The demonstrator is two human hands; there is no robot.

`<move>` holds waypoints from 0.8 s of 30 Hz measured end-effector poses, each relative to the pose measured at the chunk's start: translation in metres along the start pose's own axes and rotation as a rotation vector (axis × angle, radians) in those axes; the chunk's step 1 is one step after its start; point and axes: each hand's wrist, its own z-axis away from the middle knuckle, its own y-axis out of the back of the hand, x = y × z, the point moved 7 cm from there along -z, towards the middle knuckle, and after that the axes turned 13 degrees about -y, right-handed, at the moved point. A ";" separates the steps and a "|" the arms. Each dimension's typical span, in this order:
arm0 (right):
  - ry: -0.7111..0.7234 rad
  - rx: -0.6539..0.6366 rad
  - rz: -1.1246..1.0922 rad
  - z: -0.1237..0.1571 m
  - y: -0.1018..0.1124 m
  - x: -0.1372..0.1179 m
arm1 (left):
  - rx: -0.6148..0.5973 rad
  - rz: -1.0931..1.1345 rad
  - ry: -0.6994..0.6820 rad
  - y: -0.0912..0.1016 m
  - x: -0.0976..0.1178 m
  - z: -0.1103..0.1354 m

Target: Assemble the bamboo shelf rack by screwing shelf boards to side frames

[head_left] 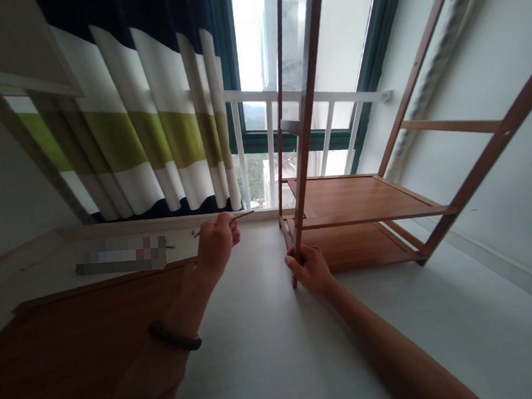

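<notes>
A brown wooden shelf frame (361,199) stands on the pale floor at the right, with two shelf boards low down and tall upright posts. My right hand (310,269) is closed round the bottom of its near left post (304,130). My left hand (217,242), with a dark band at the wrist, is raised left of the post and pinches a thin metal rod-like tool (242,215) that points toward the frame.
A dark wooden board (75,334) lies flat at the lower left. Small loose parts (169,246) sit on the floor beyond it. A striped curtain (142,123) hangs at the back left, beside a window with a white railing (268,99). A white wall runs along the right.
</notes>
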 end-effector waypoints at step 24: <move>0.178 -0.267 0.115 0.050 -0.027 -0.010 | -0.592 -0.219 -0.006 -0.009 -0.034 0.093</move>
